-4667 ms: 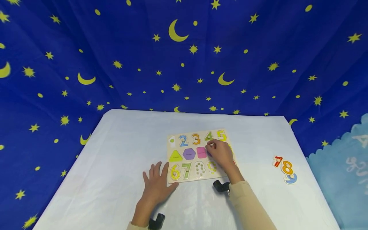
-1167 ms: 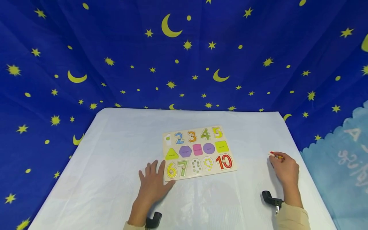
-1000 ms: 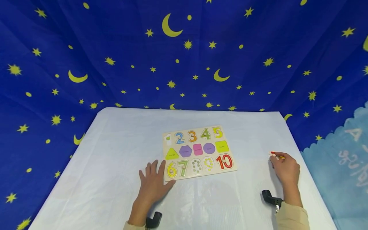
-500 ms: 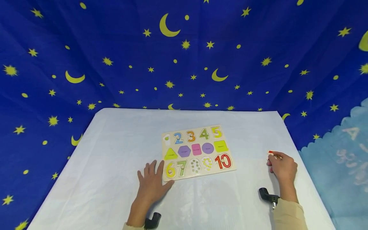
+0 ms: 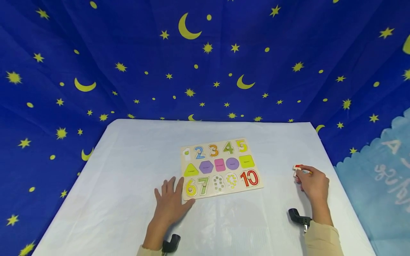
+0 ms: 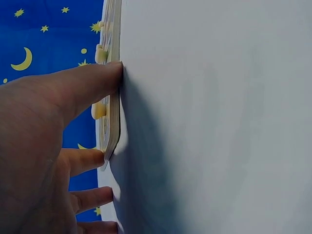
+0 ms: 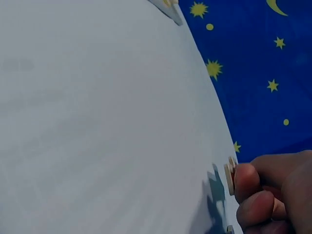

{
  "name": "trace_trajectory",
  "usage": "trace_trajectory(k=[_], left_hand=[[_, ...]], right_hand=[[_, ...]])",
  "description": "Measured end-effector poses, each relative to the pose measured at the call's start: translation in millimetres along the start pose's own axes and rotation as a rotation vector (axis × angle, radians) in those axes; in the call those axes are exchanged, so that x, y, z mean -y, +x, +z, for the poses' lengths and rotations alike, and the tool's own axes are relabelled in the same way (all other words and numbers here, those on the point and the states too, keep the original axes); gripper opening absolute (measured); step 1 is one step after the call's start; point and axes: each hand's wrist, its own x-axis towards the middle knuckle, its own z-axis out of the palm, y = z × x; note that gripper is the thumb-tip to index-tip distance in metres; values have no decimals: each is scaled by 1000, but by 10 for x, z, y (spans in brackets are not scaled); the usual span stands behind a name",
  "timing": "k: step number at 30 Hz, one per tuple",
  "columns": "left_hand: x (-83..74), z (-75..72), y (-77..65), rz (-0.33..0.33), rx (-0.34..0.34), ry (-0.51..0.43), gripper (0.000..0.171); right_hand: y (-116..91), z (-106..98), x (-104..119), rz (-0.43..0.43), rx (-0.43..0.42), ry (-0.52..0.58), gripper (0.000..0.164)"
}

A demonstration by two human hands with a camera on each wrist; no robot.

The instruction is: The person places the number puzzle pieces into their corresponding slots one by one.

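A wooden number puzzle board (image 5: pixel 224 193) lies mid-table, with knobbed numbers and flat coloured shapes. Its 1, 8 and 9 places show printed pictures without pieces. My left hand (image 5: pixel 170 206) lies spread at the board's near left corner, thumb on the front edge and forefinger beside the left edge. In the left wrist view the thumb (image 6: pixel 92 83) touches the board's side (image 6: pixel 115 126). Far to the right, my right hand (image 5: pixel 315 185) pinches a red number 1 puzzle piece (image 5: pixel 297 169) between thumb and fingertips. That piece (image 7: pixel 229 179) shows edge-on in the right wrist view, close over its shadow.
An orange bit of another puzzle piece (image 5: pixel 308 171) peeks out behind the right hand, mostly hidden. The white-covered table (image 5: pixel 137 153) ends at a blue star-patterned cloth (image 5: pixel 153 53) behind. A light blue panel (image 5: pixel 381 199) borders the right side. Each wrist carries a black camera mount (image 5: pixel 171 243).
My right hand has gone from over the board to the loose pieces at the right and taken the red number 1 piece, then shifted slightly left with it. The left hand has stayed put.
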Motion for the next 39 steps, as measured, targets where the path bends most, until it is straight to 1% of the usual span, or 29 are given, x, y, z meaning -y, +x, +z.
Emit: trace_trajectory(k=[8,13,21,32,39], left_hand=[[5,-23,9,3,-3,2,89],[6,-18,32,5,0,6,89],[15,26,28,0,6,14,89],[2,3,5,1,-3,3,88],[10,18,0,-1,7,11,88]], right_hand=[[-60,67,107,-80,36,3,42],[-80,131,165,-125,60,-23,40],[-140,220,191,-160,66,-29,38],[-169,375,318,-220,69,-32,36],[-183,424,373,-224,73,-45,35]])
